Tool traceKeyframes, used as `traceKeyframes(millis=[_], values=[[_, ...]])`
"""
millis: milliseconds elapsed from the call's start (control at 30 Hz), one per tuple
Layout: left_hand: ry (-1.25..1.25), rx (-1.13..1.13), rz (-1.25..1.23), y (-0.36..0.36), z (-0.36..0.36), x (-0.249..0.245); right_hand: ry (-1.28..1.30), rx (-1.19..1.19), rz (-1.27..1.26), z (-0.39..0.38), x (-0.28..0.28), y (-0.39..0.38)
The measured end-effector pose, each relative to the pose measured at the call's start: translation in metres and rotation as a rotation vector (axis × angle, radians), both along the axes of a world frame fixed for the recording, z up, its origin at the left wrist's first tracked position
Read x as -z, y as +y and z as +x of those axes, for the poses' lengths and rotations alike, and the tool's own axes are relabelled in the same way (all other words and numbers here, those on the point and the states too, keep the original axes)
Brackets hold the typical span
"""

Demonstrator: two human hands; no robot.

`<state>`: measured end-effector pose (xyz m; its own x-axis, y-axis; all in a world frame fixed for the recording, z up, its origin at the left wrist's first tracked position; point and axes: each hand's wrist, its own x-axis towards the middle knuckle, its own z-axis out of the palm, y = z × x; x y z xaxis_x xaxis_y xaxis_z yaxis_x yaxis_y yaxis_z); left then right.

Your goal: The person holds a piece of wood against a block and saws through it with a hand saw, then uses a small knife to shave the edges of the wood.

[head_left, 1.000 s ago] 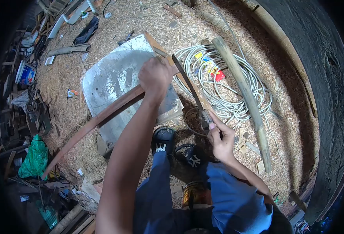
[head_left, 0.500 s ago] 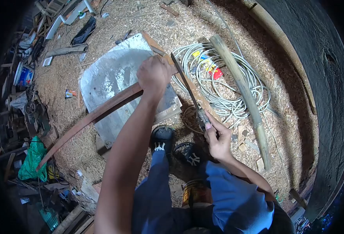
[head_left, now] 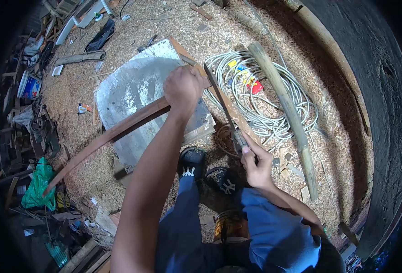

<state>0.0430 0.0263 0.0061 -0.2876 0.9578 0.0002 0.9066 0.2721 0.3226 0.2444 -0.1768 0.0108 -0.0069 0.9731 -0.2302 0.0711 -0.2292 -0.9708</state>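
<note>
My left hand is closed round a long reddish wooden strip near its right end, above a grey-and-white board. The strip runs down to the lower left. In my right hand is the handle of a saw, whose dark blade points up and left, beside the strip's right end. Whether the blade touches the strip I cannot tell. A light brown wooden plank lies under and beside the blade.
Coiled grey cable lies right of the saw, with a round pole across it. A big dark timber stands at the far right. A green plastic bag and scrap are at left. My shoes are below the board.
The whole view has shifted slightly, moving the scene a little right. Both hands keep their grips, and the saw blade shows only a small change of place beside the strip's end.
</note>
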Motion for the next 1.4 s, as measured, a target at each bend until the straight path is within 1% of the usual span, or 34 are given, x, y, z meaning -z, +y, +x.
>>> traceKeyframes(millis=[33,67,133,167,200,267,300,333,400,467,533,567,600,667,700,767,867,933,967,1000,1067,1100,1167,1200,1233,1267,1333,1367,1400], values=[[-0.006,0.030,0.039,-0.001,-0.001,0.004,0.036,0.008,-0.138,0.005,-0.001,-0.004],[-0.012,0.062,0.084,-0.002,-0.001,0.005,0.037,0.005,-0.143,0.001,0.002,-0.001],[-0.023,0.052,0.068,-0.002,-0.001,0.002,-0.018,0.046,0.066,-0.015,0.006,0.030],[-0.033,0.049,0.050,-0.002,0.000,0.000,-0.063,0.038,-0.093,-0.022,0.003,0.048],[-0.031,0.052,0.054,0.000,0.001,-0.003,-0.061,0.041,-0.089,-0.031,0.006,0.060],[-0.018,0.004,0.027,-0.001,0.002,-0.006,-0.001,0.099,0.075,-0.043,0.015,0.071],[-0.019,0.009,0.021,-0.002,0.001,-0.006,0.000,0.058,-0.140,-0.037,-0.004,0.074],[-0.023,0.016,0.026,-0.002,0.001,-0.005,-0.005,0.059,-0.141,-0.033,-0.002,0.066],[-0.029,0.024,0.045,0.000,0.002,-0.004,-0.033,0.050,0.082,-0.027,0.007,0.038],[0.012,0.029,0.045,-0.002,0.001,0.002,-0.035,0.023,0.072,-0.007,0.008,0.008],[0.004,0.044,0.052,0.001,-0.001,0.005,-0.043,-0.013,-0.151,0.007,-0.001,-0.007],[-0.005,0.067,0.053,-0.002,-0.001,0.007,-0.032,0.001,-0.218,0.006,-0.001,-0.009],[-0.004,0.067,0.059,-0.002,-0.002,0.006,-0.032,0.001,-0.213,0.001,0.003,-0.002],[-0.037,0.055,0.057,-0.001,0.000,0.007,-0.063,0.019,0.083,-0.015,0.014,0.023],[-0.036,0.058,0.063,0.001,0.001,0.004,-0.009,0.055,0.034,-0.025,0.013,0.040],[-0.006,0.016,0.047,0.001,0.000,0.002,-0.026,0.060,0.057,-0.034,0.017,0.059],[-0.007,0.009,0.069,0.000,0.000,0.002,-0.020,0.065,0.069,-0.022,0.012,0.045],[-0.015,-0.008,0.044,0.001,0.002,-0.002,-0.042,-0.002,-0.135,-0.005,0.007,0.010],[-0.019,-0.026,0.018,0.002,0.002,-0.003,0.001,0.011,0.101,0.004,0.020,-0.005],[-0.020,-0.033,0.016,0.002,0.000,0.000,0.000,0.004,0.098,0.009,0.016,-0.009],[0.028,0.045,0.145,-0.001,-0.002,0.007,-0.010,0.039,-0.245,0.017,0.008,-0.016],[0.028,0.045,0.148,-0.001,-0.002,0.007,-0.040,0.000,0.029,0.012,0.019,-0.011],[0.046,0.030,0.074,0.000,0.001,0.003,-0.053,0.021,0.021,-0.006,0.014,0.023],[0.050,0.034,0.080,0.001,0.001,-0.002,-0.066,0.042,0.006,-0.017,0.013,0.040],[0.012,0.009,0.038,0.002,0.001,-0.007,-0.058,0.056,0.110,-0.029,0.014,0.053],[-0.026,-0.014,-0.008,0.002,0.002,-0.011,-0.053,0.060,0.109,-0.028,0.015,0.054],[-0.034,-0.021,0.025,0.000,0.001,-0.008,0.013,0.049,-0.095,-0.024,0.011,0.054],[-0.051,-0.038,0.074,0.000,0.001,-0.006,-0.109,0.022,-0.059,-0.016,0.004,0.047],[-0.053,-0.036,0.080,0.002,0.002,-0.007,-0.111,0.024,-0.052,-0.009,0.005,0.034]])
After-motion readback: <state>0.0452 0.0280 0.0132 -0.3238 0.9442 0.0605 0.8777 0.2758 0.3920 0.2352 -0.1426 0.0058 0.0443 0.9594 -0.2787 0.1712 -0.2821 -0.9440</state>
